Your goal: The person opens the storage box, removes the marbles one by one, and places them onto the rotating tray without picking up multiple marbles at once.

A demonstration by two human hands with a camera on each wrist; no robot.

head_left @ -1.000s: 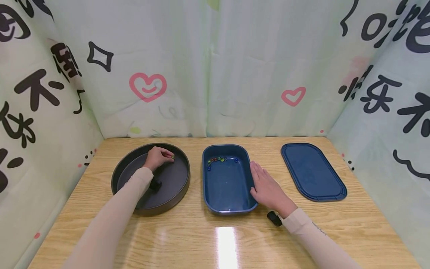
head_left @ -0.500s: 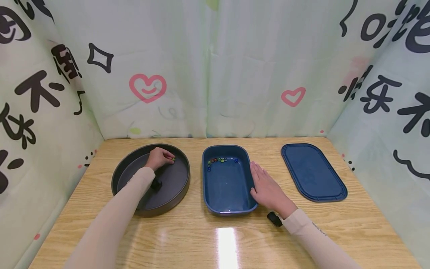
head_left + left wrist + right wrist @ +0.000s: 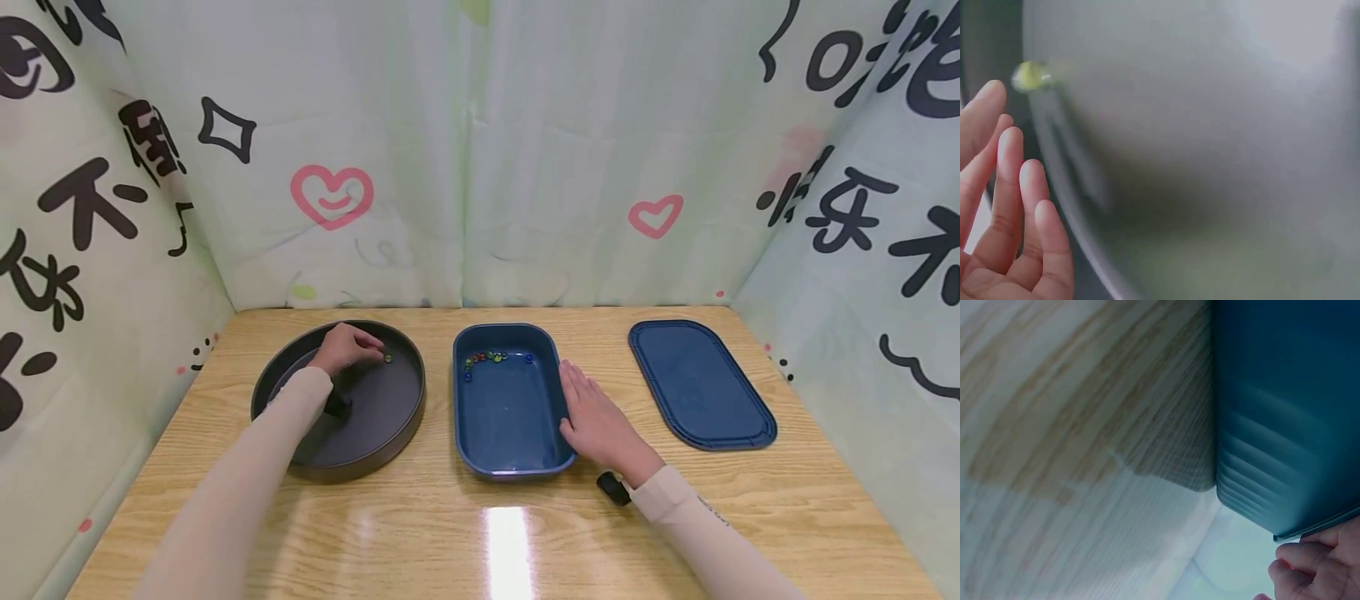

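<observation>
My left hand [image 3: 345, 347] is over the far part of a round dark pan [image 3: 382, 412]. A yellow-green glass marble [image 3: 387, 358] lies in the pan just right of its fingertips. In the left wrist view the same marble [image 3: 1030, 76] sits near the pan wall, a small gap away from the loosely extended fingers [image 3: 1009, 162]. My right hand [image 3: 600, 425] rests with straight fingers along the right rim of a blue rectangular box [image 3: 513, 425]. Several coloured marbles [image 3: 487, 357] line the box's far left corner, and a blue marble [image 3: 528, 359] lies near its far right corner.
A blue lid [image 3: 701, 383] lies flat on the wooden table [image 3: 420, 533], right of the box. Printed fabric curtains [image 3: 555, 150] enclose the table at the back and both sides. Dark wrist cameras sit under both wrists.
The left fingers have let go of the yellow-green marble and drawn slightly left; it now lies in the pan. The right hand and the box have stayed in place.
</observation>
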